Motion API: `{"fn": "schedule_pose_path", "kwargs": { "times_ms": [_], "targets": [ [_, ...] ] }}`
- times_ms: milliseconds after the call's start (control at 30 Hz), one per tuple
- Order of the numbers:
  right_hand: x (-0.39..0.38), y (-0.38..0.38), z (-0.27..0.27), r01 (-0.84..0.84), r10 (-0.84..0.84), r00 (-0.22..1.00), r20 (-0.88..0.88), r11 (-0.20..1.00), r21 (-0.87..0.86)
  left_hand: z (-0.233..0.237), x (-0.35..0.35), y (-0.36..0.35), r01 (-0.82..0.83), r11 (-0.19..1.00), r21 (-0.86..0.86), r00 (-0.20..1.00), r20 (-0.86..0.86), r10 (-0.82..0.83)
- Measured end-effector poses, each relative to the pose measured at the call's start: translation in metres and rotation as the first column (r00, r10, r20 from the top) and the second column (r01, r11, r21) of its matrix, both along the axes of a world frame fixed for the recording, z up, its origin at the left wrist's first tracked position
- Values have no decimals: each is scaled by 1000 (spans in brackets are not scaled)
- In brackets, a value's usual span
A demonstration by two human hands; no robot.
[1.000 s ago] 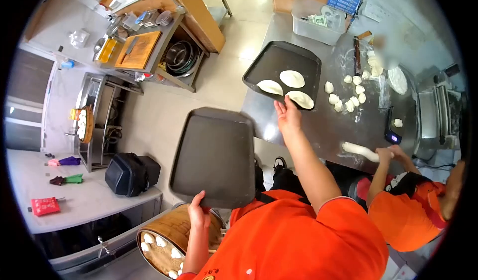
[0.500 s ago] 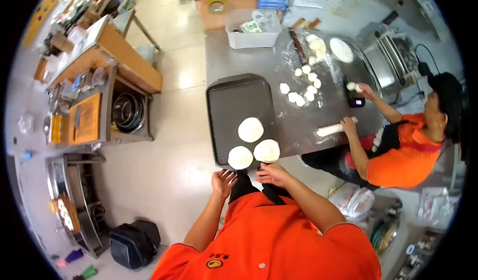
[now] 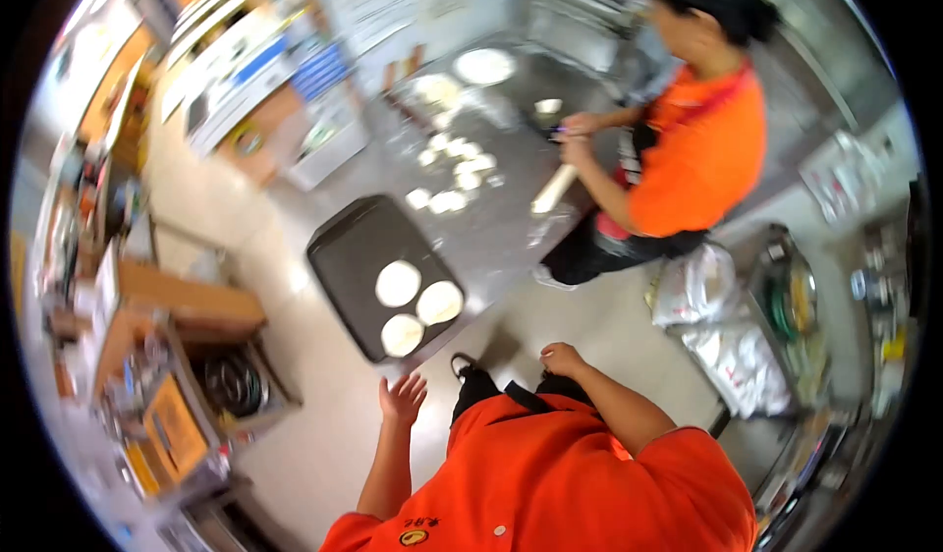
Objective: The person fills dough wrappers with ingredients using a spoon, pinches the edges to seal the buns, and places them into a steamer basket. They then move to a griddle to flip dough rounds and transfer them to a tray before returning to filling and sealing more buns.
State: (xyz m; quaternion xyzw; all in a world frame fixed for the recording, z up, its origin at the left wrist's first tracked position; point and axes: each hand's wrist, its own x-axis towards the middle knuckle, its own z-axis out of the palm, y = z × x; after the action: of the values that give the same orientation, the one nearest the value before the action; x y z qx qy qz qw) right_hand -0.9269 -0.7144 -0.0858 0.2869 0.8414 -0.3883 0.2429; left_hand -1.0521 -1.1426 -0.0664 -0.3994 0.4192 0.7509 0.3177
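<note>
My left hand (image 3: 403, 398) is open with its fingers spread, just off the near end of a dark tray (image 3: 344, 238), and holds nothing. My right hand (image 3: 561, 358) hangs in front of my waist, fingers curled in and nothing visible in them. Three flat white dough rounds lie grouped at the tray's near end: one farther back (image 3: 398, 283), one at the right (image 3: 440, 303) and one nearest me (image 3: 402, 336). The tray rests at the left end of a metal table (image 3: 491, 252), and neither hand touches it.
Across the table a co-worker (image 3: 702, 149) in orange has both hands near a small scale. A dough roll (image 3: 555, 189) and several small dough pieces (image 3: 462, 169) lie there. White bags (image 3: 697, 287) stand at the right. A wooden cabinet (image 3: 177, 292) is at the left.
My view has swung to the right and my body has turned. Both hands have drawn away from the tray's near edge and apart. The co-worker's hands have come together.
</note>
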Motion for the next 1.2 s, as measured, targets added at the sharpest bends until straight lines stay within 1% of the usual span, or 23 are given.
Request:
{"fn": "schedule_pose_path", "kwargs": {
  "times_ms": [33, 67, 133, 200, 233, 267, 333, 367, 467, 567, 667, 733, 767, 800, 867, 900, 967, 1000, 1033, 1067, 1100, 1133, 1200],
  "targets": [
    [16, 16, 11, 150, -147, 988, 52, 988, -49, -11, -8, 16, 44, 991, 123, 998, -56, -38],
    [38, 31, 5, 261, -260, 965, 33, 965, -25, -9, 2, 26, 142, 990, 4, 989, -51, -141],
    [108, 64, -27, 167, -168, 986, -2, 977, 135, -15, 21, 61, 383, 919, -95, 919, -59, -389],
    [168, 84, -39, 199, -212, 952, 223, 977, 78, -57, 32, 59, 569, 823, 0, 813, 152, -562],
    [200, 100, -34, 264, -273, 936, 224, 962, 70, -44, 39, 103, 662, 726, -188, 750, 163, -642],
    [218, 102, -24, 158, -192, 961, 197, 972, 176, -28, 39, 132, 691, 612, -384, 704, 169, -690],
    [311, 120, -66, 461, -496, 851, 173, 863, 207, -52, 51, 192, 889, 166, -427, 295, 257, -920],
    [344, 123, -55, 526, -560, 816, 142, 822, 220, -51, 56, 216, 871, 17, -490, 161, 254, -954],
    [437, 134, -31, 733, -743, 654, 143, 669, 126, -55, 72, 312, 714, -220, -665, -143, 169, -975],
    [508, 147, -24, 878, -890, 404, 208, 442, 182, -49, 99, 422, 564, -370, -739, -411, 137, -901],
    [575, 168, -55, 979, -931, 181, 317, 201, 31, -53, 137, 540, 527, -449, -722, -593, 66, -803],
    [614, 158, -82, 995, -995, 90, -34, 89, 35, -52, 182, 616, 398, -660, -638, -718, 231, -656],
    [627, 152, -54, 970, -983, -180, 27, -182, -163, -49, 201, 662, 318, -750, -580, -776, 295, -558],
    [643, 142, -48, 958, -970, -242, 34, -244, -150, -42, 231, 685, 243, -532, -811, -822, 120, -557],
    [671, 124, -43, 919, -934, -328, 140, -350, -179, -34, 297, 751, 15, -242, -970, -983, 30, -180],
    [683, 112, -55, 931, -934, -302, 191, -333, -153, -20, 347, 792, 297, -660, -690, -841, 138, -523],
    [706, 92, -69, 914, -923, -345, 174, -372, -164, -13, 438, 852, 321, -648, -691, -895, 2, -445],
    [715, 84, -76, 904, -925, -351, 144, -375, -206, -26, 485, 879, 318, -519, -793, -948, -259, -186],
    [727, 89, -64, 892, -911, -400, 96, -412, -187, -42, 529, 903, 378, -378, -845, -883, -452, 129],
    [738, 101, -49, 877, -894, -446, 49, -448, -173, -30, 580, 915, 323, -401, -857, -882, -427, 201],
    [749, 117, -33, 671, -740, -661, 121, -656, -345, -6, 642, 918, 264, -417, -870, -876, -397, 274],
    [752, 134, -2, 475, -569, -823, 2, -689, -548, 36, 703, 912, 282, -457, -844, -833, -451, 320],
    [778, 189, 78, 264, -411, -907, 94, -727, -634, 122, 804, 882, 307, -493, -814, -724, -536, 434]
  ]
}}
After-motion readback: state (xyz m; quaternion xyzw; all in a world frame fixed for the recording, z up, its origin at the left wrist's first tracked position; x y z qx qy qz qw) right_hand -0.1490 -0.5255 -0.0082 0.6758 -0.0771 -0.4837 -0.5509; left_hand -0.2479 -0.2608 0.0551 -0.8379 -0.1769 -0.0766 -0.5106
